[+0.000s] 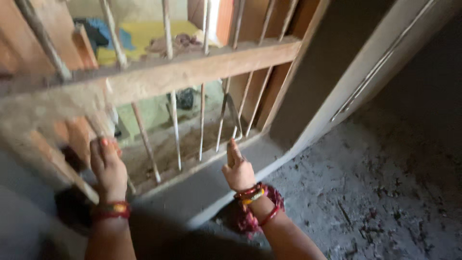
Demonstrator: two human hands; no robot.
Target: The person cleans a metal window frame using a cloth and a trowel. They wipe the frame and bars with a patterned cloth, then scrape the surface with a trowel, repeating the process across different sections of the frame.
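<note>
The right hand (238, 169) holds a thin metal trowel (234, 117) upright, its fingers closed around the handle low down so the blade rises in front of the window grille (173, 110), close to the bars just right of the grille's middle; held so, the flat of the blade faces the frame's lower part. The left hand (108, 168) is raised against the grille's lower left, fingers bent loosely; motion blur hides whether they grip a bar or only rest there, perhaps for balance. Below the grille runs a smooth grey sill (202, 185), damp-looking like fresh plaster. The rough, speckled floor (375, 192) lies right of the grille.
</note>
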